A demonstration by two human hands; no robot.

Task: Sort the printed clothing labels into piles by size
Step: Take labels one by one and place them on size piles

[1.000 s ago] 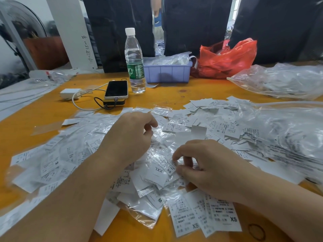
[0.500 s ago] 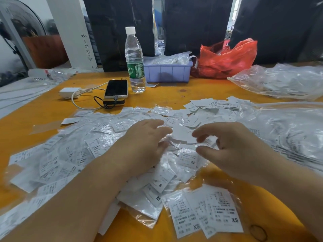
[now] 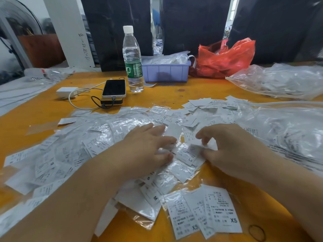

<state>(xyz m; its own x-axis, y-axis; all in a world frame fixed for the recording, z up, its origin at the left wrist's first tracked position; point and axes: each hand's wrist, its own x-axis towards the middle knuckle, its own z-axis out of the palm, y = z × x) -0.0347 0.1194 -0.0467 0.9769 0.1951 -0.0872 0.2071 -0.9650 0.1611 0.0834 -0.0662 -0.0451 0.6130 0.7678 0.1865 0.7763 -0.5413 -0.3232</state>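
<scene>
A wide heap of white printed labels [image 3: 97, 142], many in clear sleeves, covers the middle of the orange table [image 3: 197, 89]. My left hand [image 3: 146, 147] lies flat on the heap with straight fingers. My right hand [image 3: 227, 147] pinches an XS label [image 3: 187, 154] at its right edge between thumb and fingers. A small pile of XS labels [image 3: 206, 213] sits near the front edge. Loose labels marked M [image 3: 152, 196] and S lie just below my left hand.
A water bottle [image 3: 132, 60], a phone on a power bank [image 3: 114, 89] with charger and cable, a purple tray [image 3: 166, 71] and a red bag [image 3: 225, 58] stand at the back. Clear plastic bags [image 3: 279, 81] of labels fill the right side. A rubber band [image 3: 257, 233] lies front right.
Both hands moved away from me into the middle of the heap. My left hand flattened onto the labels. My right hand took hold of an XS label.
</scene>
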